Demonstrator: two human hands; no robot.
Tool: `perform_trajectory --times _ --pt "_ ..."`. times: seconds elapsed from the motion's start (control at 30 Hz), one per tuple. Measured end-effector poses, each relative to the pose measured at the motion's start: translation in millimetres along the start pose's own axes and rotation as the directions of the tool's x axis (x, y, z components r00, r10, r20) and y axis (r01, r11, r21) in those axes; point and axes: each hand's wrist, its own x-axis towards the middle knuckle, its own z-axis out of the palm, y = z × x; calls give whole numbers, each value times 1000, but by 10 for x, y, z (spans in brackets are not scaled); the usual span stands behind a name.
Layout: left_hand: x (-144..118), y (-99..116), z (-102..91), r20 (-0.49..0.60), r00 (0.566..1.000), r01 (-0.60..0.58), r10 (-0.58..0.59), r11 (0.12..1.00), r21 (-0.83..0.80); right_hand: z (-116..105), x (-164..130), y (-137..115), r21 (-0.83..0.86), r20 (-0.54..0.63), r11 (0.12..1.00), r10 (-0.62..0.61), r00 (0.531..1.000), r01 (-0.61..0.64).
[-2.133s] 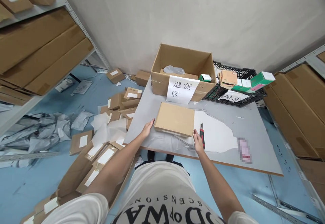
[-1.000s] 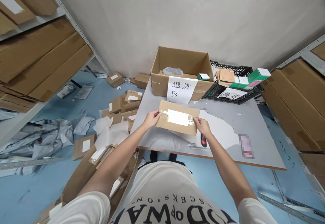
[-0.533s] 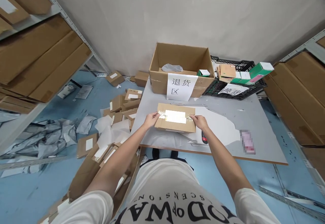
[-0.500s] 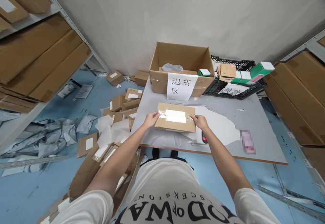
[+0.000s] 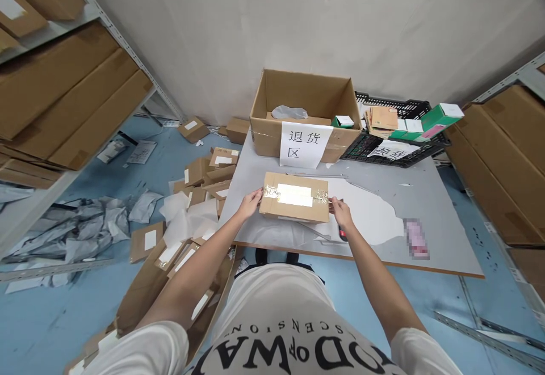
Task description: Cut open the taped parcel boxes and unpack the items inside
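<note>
A small taped cardboard box [image 5: 276,209] with a white label [image 5: 295,194] on top sits near the front of the grey table, straight ahead of me. My left hand [image 5: 251,203] grips its left end, the fingers closed against the side. At the opposite end my right hand [image 5: 340,214] grips the box, fingertips partly hidden by the edge. Just below that hand lies a red and black tool [image 5: 343,234], mostly covered, its kind unclear. White sheet material [image 5: 370,207] lies under and right of the box.
Behind stands a large open carton [image 5: 264,139] bearing a paper sign [image 5: 305,145]. A black crate [image 5: 398,162] with green boxes is beside it. A blurred-out pink item [image 5: 415,239] lies at right. Cartons [image 5: 147,241] and grey bags [image 5: 102,230] litter the floor. Shelves [image 5: 70,173] flank the table.
Both hands have shifted from the box's top edges down to its two ends. The box itself has stayed almost in place.
</note>
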Motion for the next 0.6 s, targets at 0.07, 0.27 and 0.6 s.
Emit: perform_trajectory --times 0.07,0.27,0.6 --pt "-97 -94 -44 15 1000 -26 26 1000 -3 21 -143 195 59 -50 997 -45 998 48" --pt "-416 -485 -4 96 972 -232 212 926 299 247 -587 665 -43 52 981 -186 981 188" --pt "-460 -582 154 71 989 -149 131 875 460 471 -590 631 -311 97 941 -108 989 133"
